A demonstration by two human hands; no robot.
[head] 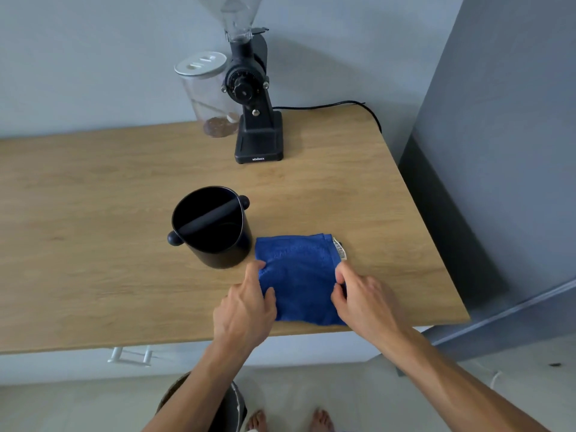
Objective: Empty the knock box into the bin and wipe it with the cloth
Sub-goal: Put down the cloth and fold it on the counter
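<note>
Hands (246,307) on cloth (297,275), poss. pinching, wood counter (93,244)

Round black knock box (212,227) with a padded crossbar, upright on the wooden counter, folded blue terry cloth (299,275) flat just beside it, bin (237,403) on the floor below

Forearms bare, no sleeves; left hand (246,307), right hand (364,294) ringless; barefoot.

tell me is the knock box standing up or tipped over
Upright. The knock box stands on its base on the table, open mouth facing up with the bar across it, beside the blue cloth.
</note>
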